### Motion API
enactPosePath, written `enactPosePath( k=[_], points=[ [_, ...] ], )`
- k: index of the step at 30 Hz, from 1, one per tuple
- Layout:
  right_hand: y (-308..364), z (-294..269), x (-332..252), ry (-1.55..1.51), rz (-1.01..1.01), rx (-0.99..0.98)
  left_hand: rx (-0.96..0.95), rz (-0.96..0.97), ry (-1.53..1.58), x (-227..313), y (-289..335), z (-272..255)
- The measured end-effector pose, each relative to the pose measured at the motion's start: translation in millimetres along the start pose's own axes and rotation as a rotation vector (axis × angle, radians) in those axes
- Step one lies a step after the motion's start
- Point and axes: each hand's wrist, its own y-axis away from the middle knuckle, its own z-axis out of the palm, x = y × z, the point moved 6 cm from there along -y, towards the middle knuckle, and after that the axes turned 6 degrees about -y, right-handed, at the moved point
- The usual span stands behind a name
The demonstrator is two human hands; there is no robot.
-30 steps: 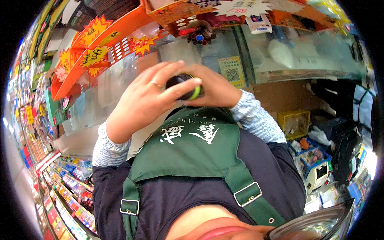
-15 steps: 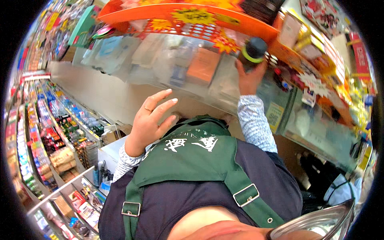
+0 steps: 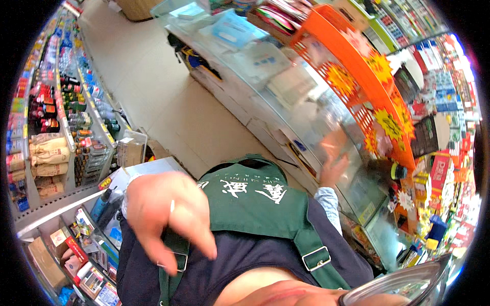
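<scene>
Orange card [image 3: 335,143] lies at the glass counter [image 3: 370,201], just beyond the right hand [image 3: 332,174], whose blurred fingers [image 3: 337,166] spread wide near it; I can't tell whether they touch. The left hand [image 3: 171,211] hangs before the green apron [image 3: 260,219], fingers parted and empty. Beside the orange tray [image 3: 365,71] sits a dark bottle [image 3: 397,171].

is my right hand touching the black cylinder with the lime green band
Apart: the head view shows glass counter between the right hand and the black cylinder.
</scene>
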Motion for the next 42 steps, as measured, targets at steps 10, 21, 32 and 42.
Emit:
enactPosePath(
  k=[10,21,32,42],
  points=[
    [-67.0,157.5,-419.6,-0.991,-0.397,-0.552,-0.05,0.165,-0.033,110.0,67.3,-148.1],
    [-175.7,339.8,-768.8,-1.161,-0.685,-0.768,0.704,-0.637,-0.813,183.1,225.7,-428.4],
    [-287.5,504.1,-957.5,-1.003,-0.655,-0.7,1.567,-1.18,-0.699,183.6,576.4,-615.0],
    [-390.9,578.9,-936.1,-0.813,-0.158,-0.425,0.472,-1.098,-1.194,122.6,424.6,-1038.8]
  ],
)
